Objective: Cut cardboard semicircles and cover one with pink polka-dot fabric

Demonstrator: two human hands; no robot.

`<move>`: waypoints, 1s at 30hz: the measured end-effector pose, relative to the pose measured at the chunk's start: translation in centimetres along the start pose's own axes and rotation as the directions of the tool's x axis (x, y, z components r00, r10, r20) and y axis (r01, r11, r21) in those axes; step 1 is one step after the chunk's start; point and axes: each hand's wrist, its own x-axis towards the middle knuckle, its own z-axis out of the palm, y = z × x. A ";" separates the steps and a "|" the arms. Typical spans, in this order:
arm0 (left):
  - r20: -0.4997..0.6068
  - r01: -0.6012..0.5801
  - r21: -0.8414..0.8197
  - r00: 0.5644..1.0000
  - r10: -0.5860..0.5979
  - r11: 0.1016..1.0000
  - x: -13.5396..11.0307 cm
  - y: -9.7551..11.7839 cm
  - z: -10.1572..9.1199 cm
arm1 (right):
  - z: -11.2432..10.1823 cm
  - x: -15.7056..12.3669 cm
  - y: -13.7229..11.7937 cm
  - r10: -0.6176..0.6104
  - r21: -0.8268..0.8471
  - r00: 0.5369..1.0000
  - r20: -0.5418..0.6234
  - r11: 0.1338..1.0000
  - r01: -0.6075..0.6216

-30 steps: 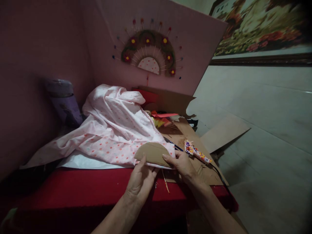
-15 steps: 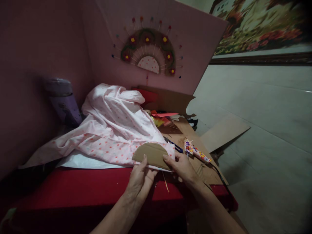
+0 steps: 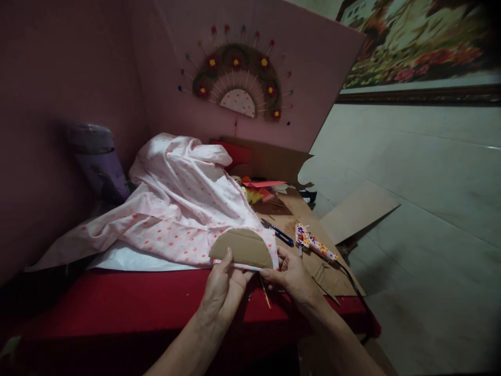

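A half-round piece of brown cardboard lies on the edge of a pale pink dotted fabric. My left hand holds the cardboard and fabric together, thumb on top of the straight edge and fingers underneath. At the right corner my right hand pinches the fabric's edge between thumb and fingers. Just beyond that hand lie blue-handled thread snips and a flower-patterned glue gun with a dark cord.
A red-covered table carries a brown cardboard sheet at right. Behind it leans a pink board with a half-round decoration. A purple bottle stands at left. Coloured paper scraps lie near the back.
My right thumb has slid off the cardboard's face down to the fabric at its lower right corner. The left hand keeps its hold, with the cardboard shifted slightly left.
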 end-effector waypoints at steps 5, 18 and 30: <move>0.023 0.010 -0.023 1.000 -0.009 1.000 0.2 0.0 -0.2 | 0.0 -0.1 0.1 0.016 -0.020 1.000 -0.018 1.000 -0.016; 0.029 0.001 -0.032 1.000 0.000 0.999 0.4 0.0 -0.3 | -0.4 0.0 0.2 0.035 -0.068 0.999 0.024 0.997 -0.034; 0.033 0.002 -0.008 0.999 -0.002 1.000 0.1 -0.2 -0.2 | 0.7 0.4 -0.7 -0.047 -0.260 0.992 -0.114 0.966 0.016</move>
